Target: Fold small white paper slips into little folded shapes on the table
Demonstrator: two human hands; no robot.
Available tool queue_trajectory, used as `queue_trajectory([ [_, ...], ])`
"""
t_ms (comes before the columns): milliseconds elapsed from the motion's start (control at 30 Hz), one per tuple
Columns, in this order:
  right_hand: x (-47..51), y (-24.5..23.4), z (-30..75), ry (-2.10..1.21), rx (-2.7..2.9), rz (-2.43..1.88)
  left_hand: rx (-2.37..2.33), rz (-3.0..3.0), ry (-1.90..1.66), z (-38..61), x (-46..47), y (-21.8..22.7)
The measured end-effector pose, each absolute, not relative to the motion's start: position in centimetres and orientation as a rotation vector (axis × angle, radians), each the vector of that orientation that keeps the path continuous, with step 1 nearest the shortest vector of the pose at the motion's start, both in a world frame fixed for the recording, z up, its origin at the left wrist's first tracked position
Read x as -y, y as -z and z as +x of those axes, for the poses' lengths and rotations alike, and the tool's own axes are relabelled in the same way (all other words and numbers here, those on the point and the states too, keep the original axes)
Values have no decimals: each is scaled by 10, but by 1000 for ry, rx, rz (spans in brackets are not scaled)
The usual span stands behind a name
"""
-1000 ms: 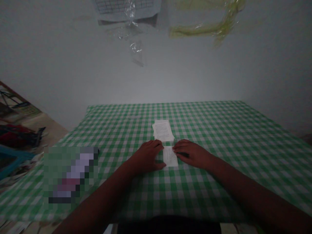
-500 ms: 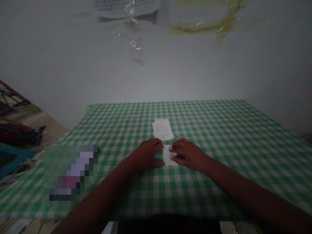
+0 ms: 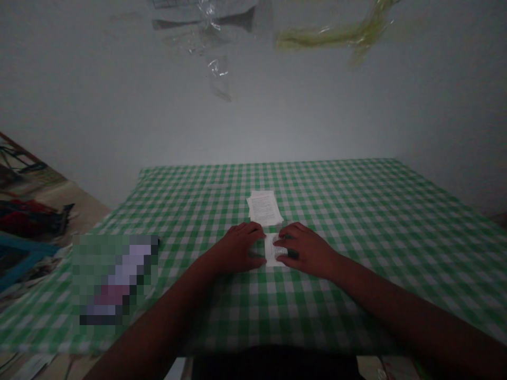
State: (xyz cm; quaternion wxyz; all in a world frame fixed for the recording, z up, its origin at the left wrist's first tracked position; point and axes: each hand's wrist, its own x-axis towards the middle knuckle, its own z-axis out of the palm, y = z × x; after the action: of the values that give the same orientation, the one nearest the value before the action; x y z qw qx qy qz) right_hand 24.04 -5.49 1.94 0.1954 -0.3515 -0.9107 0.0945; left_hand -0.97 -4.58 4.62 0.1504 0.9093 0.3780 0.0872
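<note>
My left hand (image 3: 237, 249) and my right hand (image 3: 304, 249) lie side by side on a small white printed paper (image 3: 272, 249) on the green checked tablecloth (image 3: 356, 211). The fingers of both hands are stretched flat and press on the paper from either side, so only a narrow strip of it shows between them. Just beyond the hands lies a small stack of white printed papers (image 3: 264, 208), apart from both hands.
A blurred, pixelated patch (image 3: 114, 282) covers something on the cloth at the near left. A plain wall with taped plastic (image 3: 332, 34) rises behind the table. Clutter (image 3: 27, 227) lies on the floor at the left.
My right hand has slid left over the small paper, covering more of it. The left hand has hardly moved.
</note>
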Motion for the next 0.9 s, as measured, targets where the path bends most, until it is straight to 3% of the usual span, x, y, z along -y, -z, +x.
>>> queue_trajectory([
  [900, 55, -18, 239, -249, 2524, -972, -1113, 2693, -270, -5, 50, -45],
])
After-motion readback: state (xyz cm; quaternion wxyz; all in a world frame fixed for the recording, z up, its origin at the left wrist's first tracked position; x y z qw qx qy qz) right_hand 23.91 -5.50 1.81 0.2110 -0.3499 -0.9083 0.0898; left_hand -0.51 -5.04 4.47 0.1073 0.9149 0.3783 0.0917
